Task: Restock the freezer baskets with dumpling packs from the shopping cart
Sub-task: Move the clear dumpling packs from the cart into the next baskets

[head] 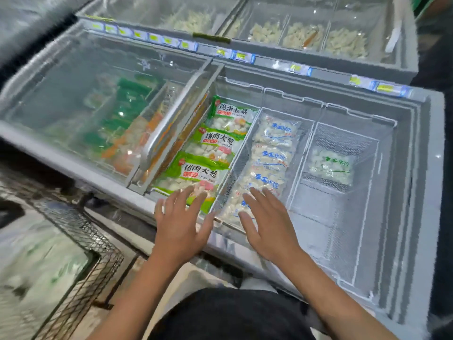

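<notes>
Hovering spread and flat: left hand [180, 224], right hand [266, 225], holding nothing; clear dumpling packs [268, 157] lie crosswise, stacked near-to-far in the middle basket [241, 153].

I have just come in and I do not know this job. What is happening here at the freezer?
A person is restocking an open freezer with dumpling packs. Both hands are open and hold nothing: the left hand is over the green packs in the left basket, the right hand over the blue-print packs in the middle basket. The right basket holds one pack. The cart stands at the lower left.
</notes>
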